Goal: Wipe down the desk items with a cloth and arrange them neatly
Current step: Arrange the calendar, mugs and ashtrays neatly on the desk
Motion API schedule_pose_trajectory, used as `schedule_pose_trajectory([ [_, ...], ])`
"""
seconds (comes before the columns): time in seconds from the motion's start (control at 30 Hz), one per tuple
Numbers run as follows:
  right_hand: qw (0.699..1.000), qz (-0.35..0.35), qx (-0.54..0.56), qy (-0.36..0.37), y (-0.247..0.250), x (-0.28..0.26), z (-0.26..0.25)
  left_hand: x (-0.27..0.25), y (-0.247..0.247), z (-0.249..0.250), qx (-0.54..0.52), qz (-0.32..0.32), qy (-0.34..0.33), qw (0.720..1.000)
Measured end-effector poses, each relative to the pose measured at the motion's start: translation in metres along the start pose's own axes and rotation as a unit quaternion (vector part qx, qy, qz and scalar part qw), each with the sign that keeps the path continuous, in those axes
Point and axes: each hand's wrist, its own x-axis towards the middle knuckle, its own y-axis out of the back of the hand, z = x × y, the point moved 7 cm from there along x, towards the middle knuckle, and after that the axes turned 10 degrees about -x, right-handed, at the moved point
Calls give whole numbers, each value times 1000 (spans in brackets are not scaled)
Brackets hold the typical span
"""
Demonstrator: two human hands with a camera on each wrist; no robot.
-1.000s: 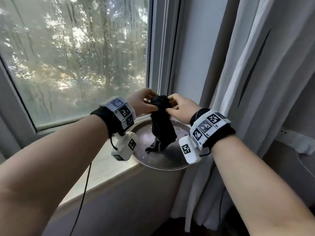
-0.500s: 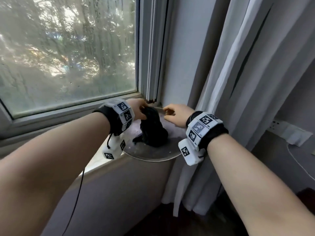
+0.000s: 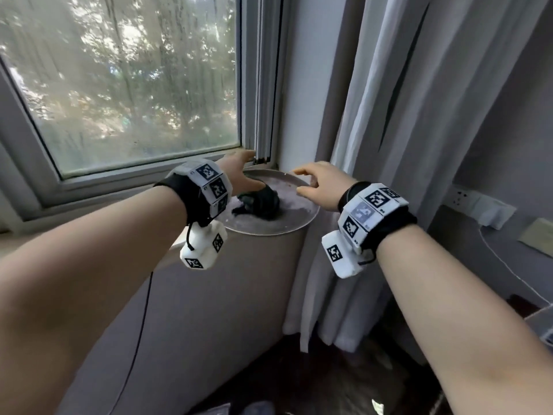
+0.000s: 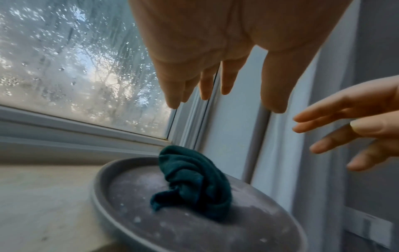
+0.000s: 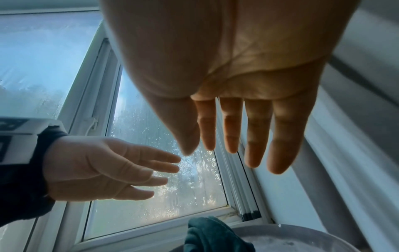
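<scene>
From my remote seat I am looking first at the window (image 3: 119, 85) on the left, its glass streaked with droplets and showing blurred trees behind it. Below it the pale sill (image 4: 43, 196) is running along toward the corner. My left hand (image 3: 239, 172) is hovering over the near-left part of the round grey tray (image 3: 302, 217), fingers (image 4: 274, 88) stretched out straight and holding nothing; the left wrist view is showing them spread above the cloth with a clear gap of air between. The dark teal cloth (image 3: 258, 202) is lying crumpled in a heap on the tray, toward its left side, touched by neither hand. The tray itself is sitting at the right end of the sill, tucked into the corner by the window frame, its dusty surface speckled with pale marks. To the right, my right hand (image 3: 320, 184) is hanging over the tray's far-right rim, fingers (image 5: 257, 136) extended and loosely apart, gripping nothing. Beyond it the light grey curtain (image 3: 404, 115) is hanging down beside the tray, and a white wall socket (image 3: 460, 199) is showing at the far right.
</scene>
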Motion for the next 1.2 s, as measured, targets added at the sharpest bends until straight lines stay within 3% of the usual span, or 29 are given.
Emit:
schedule_pose_trajectory([
  [0.13, 999, 24, 6, -38, 10, -62, -7, -51, -13, 28, -30, -11, -61, 998],
  [0.23, 998, 18, 8, -64, 8, -116, -11, -93, -39, 46, -45, -56, -96, 993],
  [0.43, 987, 0, 19, -162, -4, -239, 25, -154, -117, 83, -137, -159, -105, 972],
  [0.63, 948, 30, 25, -316, 16, -353, 131, -173, -196, 158, -191, -238, -128, 943],
  [0.87, 851, 142, 110, -493, 26, -461, 289, -157, -293, 256, -219, -274, -136, 927],
  [1.03, 818, 159, 141, -536, 4, -489, 384, -137, -364, 303, -203, -254, -101, 940],
  [1.2, 802, 129, 187, -552, -21, -484, 439, -126, -408, 309, -195, -263, -40, 944],
])
